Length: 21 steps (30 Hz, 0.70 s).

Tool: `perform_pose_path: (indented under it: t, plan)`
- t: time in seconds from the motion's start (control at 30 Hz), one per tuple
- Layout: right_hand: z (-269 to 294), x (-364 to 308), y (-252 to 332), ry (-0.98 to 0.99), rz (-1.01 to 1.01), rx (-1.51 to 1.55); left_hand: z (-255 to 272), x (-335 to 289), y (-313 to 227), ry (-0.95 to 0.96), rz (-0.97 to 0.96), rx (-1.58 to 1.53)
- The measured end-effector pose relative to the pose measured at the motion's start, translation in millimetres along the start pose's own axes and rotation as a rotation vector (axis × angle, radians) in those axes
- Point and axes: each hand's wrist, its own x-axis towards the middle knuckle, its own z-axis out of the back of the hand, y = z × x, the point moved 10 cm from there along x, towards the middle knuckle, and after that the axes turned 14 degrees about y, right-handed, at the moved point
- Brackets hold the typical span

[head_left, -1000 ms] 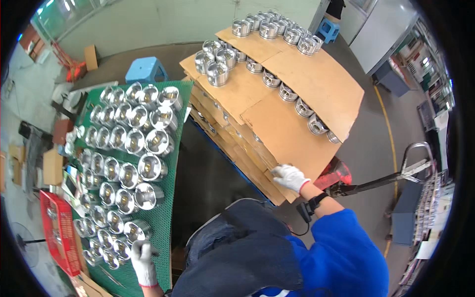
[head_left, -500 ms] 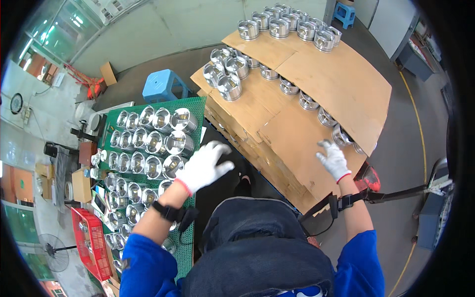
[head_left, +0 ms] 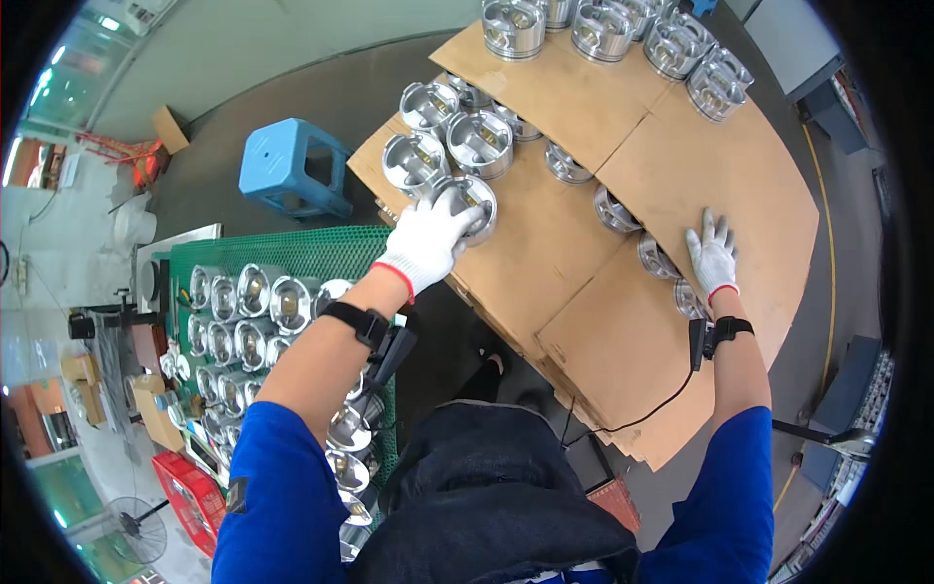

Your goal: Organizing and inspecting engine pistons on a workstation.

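Note:
My left hand, in a white glove with a red cuff, has its fingers curled over the near side of a silver engine piston. This piston stands at the left edge of the cardboard stack, just in front of several other pistons. Part of it is hidden under my fingers. My right hand, gloved the same way, lies flat with fingers spread on the upper cardboard sheet. Beneath that sheet, a row of pistons shows along its near edge.
More pistons stand on top of the upper sheet at the far side. To my left, a green mesh-covered table carries several rows of pistons. A blue stool is beyond it, and a red basket sits at the lower left.
Both hands have reached forward and away from me. My left hand has come onto a piston, and my right hand has settled on the upper sheet. The view has shifted closer to the stack.

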Motion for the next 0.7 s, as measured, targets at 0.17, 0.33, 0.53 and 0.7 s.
perform_pose_path:
  t: [0.17,0.33,0.53,0.7]
  plan:
    - [3.6,19.2,10.4,-0.056,-0.072,-0.08,0.9,80.1,12.1,0.004,-0.082,0.185]
    - [9.1,18.6,9.7,-0.139,-0.086,-0.072,-21.0,134.7,15.4,0.206,-0.218,0.407]
    - [18.3,10.1,12.9,-0.203,-0.067,-0.064,-28.5,155.8,15.4,0.262,-0.217,0.441]
    - [20.1,8.2,17.7,-0.232,-0.057,-0.065,-36.7,144.2,-0.6,0.231,-0.222,0.48]
